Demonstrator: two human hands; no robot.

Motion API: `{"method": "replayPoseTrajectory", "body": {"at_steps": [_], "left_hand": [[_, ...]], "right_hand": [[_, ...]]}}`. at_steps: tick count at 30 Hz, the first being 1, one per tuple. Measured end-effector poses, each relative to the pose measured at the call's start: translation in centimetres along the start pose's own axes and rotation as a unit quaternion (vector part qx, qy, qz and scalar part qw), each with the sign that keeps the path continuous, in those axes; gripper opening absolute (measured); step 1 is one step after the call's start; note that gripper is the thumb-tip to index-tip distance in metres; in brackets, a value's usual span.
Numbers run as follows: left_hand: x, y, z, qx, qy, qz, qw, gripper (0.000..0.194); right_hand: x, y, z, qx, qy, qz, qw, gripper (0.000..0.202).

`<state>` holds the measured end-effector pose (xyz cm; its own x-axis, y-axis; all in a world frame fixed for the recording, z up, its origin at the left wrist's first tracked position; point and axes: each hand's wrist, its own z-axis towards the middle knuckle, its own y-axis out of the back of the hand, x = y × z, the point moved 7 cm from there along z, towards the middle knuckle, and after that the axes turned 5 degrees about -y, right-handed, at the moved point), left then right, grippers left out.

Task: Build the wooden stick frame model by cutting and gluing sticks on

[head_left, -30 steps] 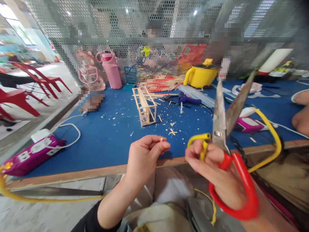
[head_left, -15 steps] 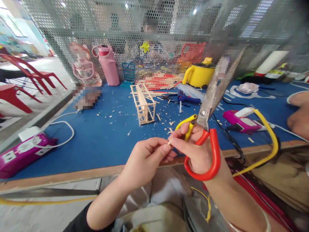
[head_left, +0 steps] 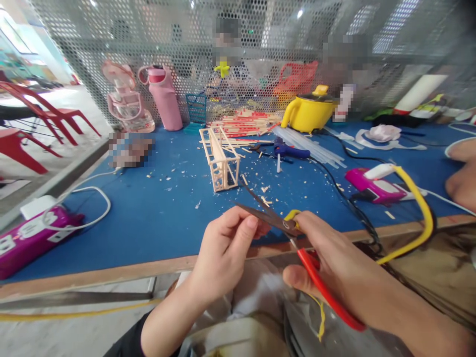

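My right hand (head_left: 323,253) is wrapped round the handles of the scissors (head_left: 277,221), one red and one yellow. Their blades are parted and point left, one of them reaching my left fingertips. My left hand (head_left: 228,248) is pinched near the table's front edge; whatever small piece it holds is hidden behind the thumb and blade. Just beyond the hands, a small open frame of thin wooden sticks (head_left: 222,161) stands on the blue table (head_left: 163,213), with wood scraps around it.
Behind the frame lie a heap of sticks (head_left: 245,124), a blue glue gun (head_left: 288,150) and a yellow pot (head_left: 310,114). A pink bottle (head_left: 166,99) stands back left. Purple power strips (head_left: 40,230) lie at both sides. Another person's arm (head_left: 463,168) rests at the right.
My right hand has moved away from my left fingertips and taken the scissors by their handles. The blades have swung from pointing up to pointing left, toward my left hand.
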<state>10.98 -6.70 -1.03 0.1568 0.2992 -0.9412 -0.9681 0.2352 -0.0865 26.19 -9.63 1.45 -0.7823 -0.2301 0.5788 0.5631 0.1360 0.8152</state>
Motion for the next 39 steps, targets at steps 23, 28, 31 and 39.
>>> {"method": "replayPoseTrajectory", "body": {"at_steps": [23,28,31,39], "left_hand": [[-0.8,0.5,-0.8,0.002,-0.133,0.166,0.977,0.019],[-1.9,0.7,-1.4,-0.036,-0.204,0.295,0.933,0.018],[-2.8,0.5,-1.9,-0.046,-0.269,0.372,0.887,0.019],[-3.3,0.3,-2.1,-0.026,-0.317,0.43,0.845,0.018]], "right_hand": [[0.8,-1.4,0.6,0.037,0.015,0.013,0.999,0.057],[0.6,-1.6,0.5,0.05,0.006,0.009,0.999,0.054],[0.7,-1.6,0.5,0.039,0.017,0.007,0.999,0.054],[0.6,-1.6,0.7,0.008,-0.003,0.001,1.0,0.039]]}}
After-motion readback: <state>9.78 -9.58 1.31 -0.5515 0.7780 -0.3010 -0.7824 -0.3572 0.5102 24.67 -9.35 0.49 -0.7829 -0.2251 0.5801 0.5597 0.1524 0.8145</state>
